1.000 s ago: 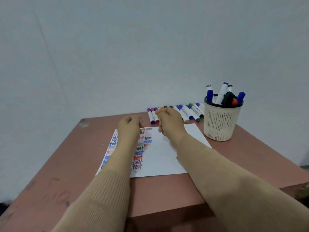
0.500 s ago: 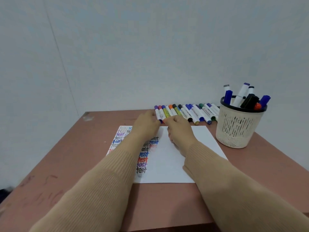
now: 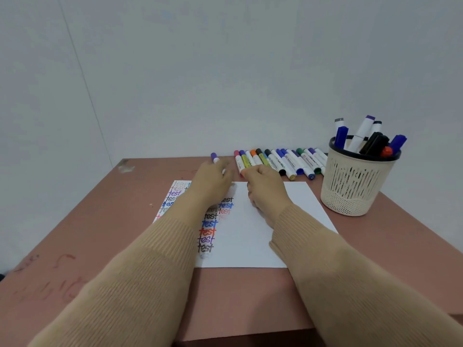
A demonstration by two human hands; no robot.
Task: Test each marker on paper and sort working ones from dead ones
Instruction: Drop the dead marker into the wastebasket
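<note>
Wall (image 3: 225, 71): a plain pale surface is seen right behind the table's far edge.
Table (image 3: 100, 221): a reddish-brown top is shown, with faint scribbles at the near left corner. Wide bare room is left to the left of the paper, and a bare strip lies between the paper's near edge and the table's front edge.
Paper (image 3: 250, 241): a white sheet is laid flat mid-table. Columns of "test" in several colours are written on its left part; its right part is blank. Both forearms are held above it.
Basket (image 3: 350, 186): a cream perforated cup with a dark rim is stood near the right edge, just beside the paper's far right corner. Several capped markers are stood upright in it.
Row of markers (image 3: 278, 161): capped markers are laid side by side along the far edge, between the hands and the basket.
Right hand (image 3: 266, 186): the fingers are curled at the row's left end; whether anything is held cannot be told.
Left hand (image 3: 213, 177): it is closed over a marker.
Purple-capped marker (image 3: 214, 157): its cap sticks out beyond the left hand, apart from the row.
</note>
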